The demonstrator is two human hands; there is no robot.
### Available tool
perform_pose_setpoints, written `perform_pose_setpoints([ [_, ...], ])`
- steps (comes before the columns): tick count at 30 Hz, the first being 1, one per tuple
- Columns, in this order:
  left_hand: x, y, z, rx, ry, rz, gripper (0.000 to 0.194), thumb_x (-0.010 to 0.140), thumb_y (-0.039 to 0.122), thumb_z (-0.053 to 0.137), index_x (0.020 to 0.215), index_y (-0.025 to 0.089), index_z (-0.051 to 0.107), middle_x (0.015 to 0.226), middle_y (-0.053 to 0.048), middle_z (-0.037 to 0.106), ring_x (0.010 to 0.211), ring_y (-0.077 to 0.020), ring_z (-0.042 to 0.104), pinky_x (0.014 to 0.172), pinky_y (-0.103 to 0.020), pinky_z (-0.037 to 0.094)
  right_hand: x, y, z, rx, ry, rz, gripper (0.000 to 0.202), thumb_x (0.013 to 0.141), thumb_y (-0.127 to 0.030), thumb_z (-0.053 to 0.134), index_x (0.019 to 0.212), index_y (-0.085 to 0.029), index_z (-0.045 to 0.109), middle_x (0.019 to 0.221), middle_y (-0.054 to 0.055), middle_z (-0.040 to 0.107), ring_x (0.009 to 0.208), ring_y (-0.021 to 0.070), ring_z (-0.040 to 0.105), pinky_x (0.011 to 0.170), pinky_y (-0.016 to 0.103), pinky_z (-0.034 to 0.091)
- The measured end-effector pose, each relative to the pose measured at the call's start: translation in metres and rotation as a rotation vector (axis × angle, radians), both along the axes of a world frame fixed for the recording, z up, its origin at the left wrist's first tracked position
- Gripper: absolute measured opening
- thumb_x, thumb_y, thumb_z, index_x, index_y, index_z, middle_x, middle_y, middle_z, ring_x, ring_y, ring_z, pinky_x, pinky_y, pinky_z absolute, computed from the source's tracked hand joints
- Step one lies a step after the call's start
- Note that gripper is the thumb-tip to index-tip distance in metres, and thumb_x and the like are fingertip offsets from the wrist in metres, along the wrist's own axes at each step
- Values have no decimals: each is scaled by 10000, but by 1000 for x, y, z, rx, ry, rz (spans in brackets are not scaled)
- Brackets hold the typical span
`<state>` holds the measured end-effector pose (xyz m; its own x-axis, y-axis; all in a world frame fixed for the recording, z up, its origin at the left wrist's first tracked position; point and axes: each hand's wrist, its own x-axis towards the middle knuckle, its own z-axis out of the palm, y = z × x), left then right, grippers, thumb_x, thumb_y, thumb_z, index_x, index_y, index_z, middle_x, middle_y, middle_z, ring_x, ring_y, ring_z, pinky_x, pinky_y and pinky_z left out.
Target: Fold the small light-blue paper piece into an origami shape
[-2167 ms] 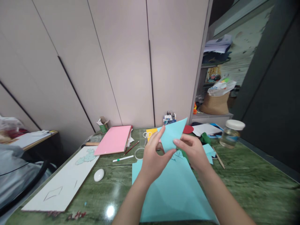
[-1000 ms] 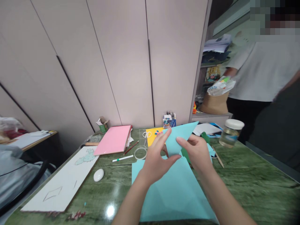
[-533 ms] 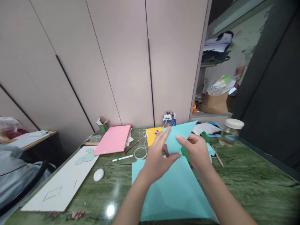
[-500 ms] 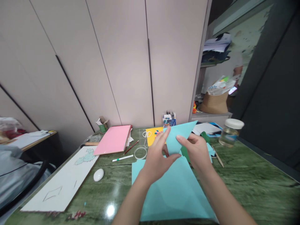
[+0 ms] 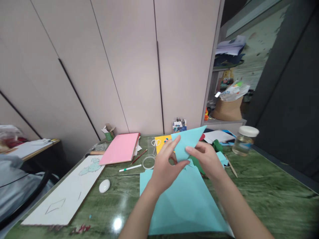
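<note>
Both hands hold up a folded piece of light-blue paper [image 5: 190, 136], pointed toward the upper right. My left hand [image 5: 166, 166] grips its left and lower side, thumb beneath and fingers spread along the edge. My right hand [image 5: 205, 157] pinches the right side, its thumb pressed on the front face. Below them a larger light-blue sheet [image 5: 185, 205] lies flat on the table, with jagged cut bits at its top edge. Scissors [image 5: 156, 144] with white handles, a clear tape ring [image 5: 149, 162] and a yellow sheet [image 5: 160, 142] lie just beyond my left hand.
To the left are a pink folder [image 5: 121, 147], a white board [image 5: 64, 192] with a cactus drawing, a white mouse [image 5: 104, 186], a marker [image 5: 130, 168] and a pencil [image 5: 139, 156]. A lidded jar [image 5: 245, 141] stands at right, near a wooden stick [image 5: 231, 166]. Cabinet doors rise behind.
The folded paper and both hands have shifted slightly left, and the paper's pointed tip has moved left and a little up. Both hands keep their hold.
</note>
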<state>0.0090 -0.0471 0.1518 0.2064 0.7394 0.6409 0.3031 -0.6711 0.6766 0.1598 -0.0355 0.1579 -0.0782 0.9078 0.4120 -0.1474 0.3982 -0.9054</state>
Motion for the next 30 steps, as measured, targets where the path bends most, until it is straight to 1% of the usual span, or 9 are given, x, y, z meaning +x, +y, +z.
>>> perform_pose_setpoints([
  [3, -1, 0, 0, 1, -25, 5, 712, 702, 203, 696, 1322, 350, 380, 1196, -57, 490, 561, -49, 463, 691, -264, 479, 2, -2, 3, 11, -59, 10, 178, 718, -344, 666, 673, -173, 655, 669, 8, 650, 671, 173, 587, 613, 267, 451],
  [6, -1, 1, 0, -16, -21, -9, 728, 698, 187, 697, 1326, 358, 372, 1198, -53, 480, 549, -38, 443, 641, -235, 466, 1, -2, 4, 14, -79, -32, 219, 722, -342, 661, 596, -169, 615, 584, -19, 583, 583, 133, 522, 543, 240, 395],
  [9, -2, 0, 1, -40, -16, -25, 757, 689, 184, 705, 1335, 363, 354, 1205, -57, 472, 550, -39, 429, 598, -221, 454, 1, -1, 3, 19, -84, -77, 272, 726, -347, 658, 547, -164, 568, 537, -34, 504, 535, 106, 444, 512, 232, 343],
  [16, -1, -1, 2, -73, -8, -44, 787, 672, 177, 717, 1339, 368, 345, 1258, -64, 437, 554, -34, 427, 605, -224, 457, 2, 2, -3, 67, -88, -234, 379, 736, -353, 648, 486, -169, 432, 507, -50, 357, 522, 93, 330, 502, 240, 262],
  [20, -1, -1, 2, -89, 11, -49, 810, 667, 184, 721, 1347, 375, 325, 1266, -63, 443, 536, -27, 430, 626, -237, 471, 2, 4, -6, 73, -48, -251, 377, 723, -350, 658, 474, -170, 440, 496, -46, 365, 511, 95, 333, 492, 240, 263],
  [22, -2, -1, 3, -88, 34, -55, 831, 662, 190, 726, 1356, 376, 309, 1205, -48, 491, 529, -28, 437, 702, -269, 482, 2, 5, -6, 68, -6, -242, 355, 712, -351, 664, 479, -169, 469, 498, -39, 393, 511, 101, 354, 490, 242, 276],
  [25, -1, -1, 2, -66, 63, -55, 831, 661, 217, 731, 1359, 377, 311, 1077, -22, 555, 542, -45, 463, 834, -330, 459, 2, 6, -6, 64, 39, -229, 314, 703, -343, 672, 496, -166, 517, 507, -31, 437, 519, 106, 381, 499, 242, 302],
  [27, -1, -1, 2, -65, 52, -58, 829, 661, 242, 731, 1363, 373, 311, 1042, -30, 575, 552, -63, 472, 817, -334, 468, 2, 6, -6, 61, 54, -225, 302, 703, -336, 675, 500, -166, 529, 509, -31, 444, 518, 105, 381, 505, 242, 314],
  [30, 0, -2, 0, -94, -1, -82, 863, 650, 247, 736, 1374, 371, 285, 1066, -52, 583, 537, -70, 460, 709, -300, 497, 2, 6, -6, 60, 49, -220, 280, 708, -345, 671, 526, -167, 554, 515, -24, 454, 527, 114, 398, 507, 246, 323],
])
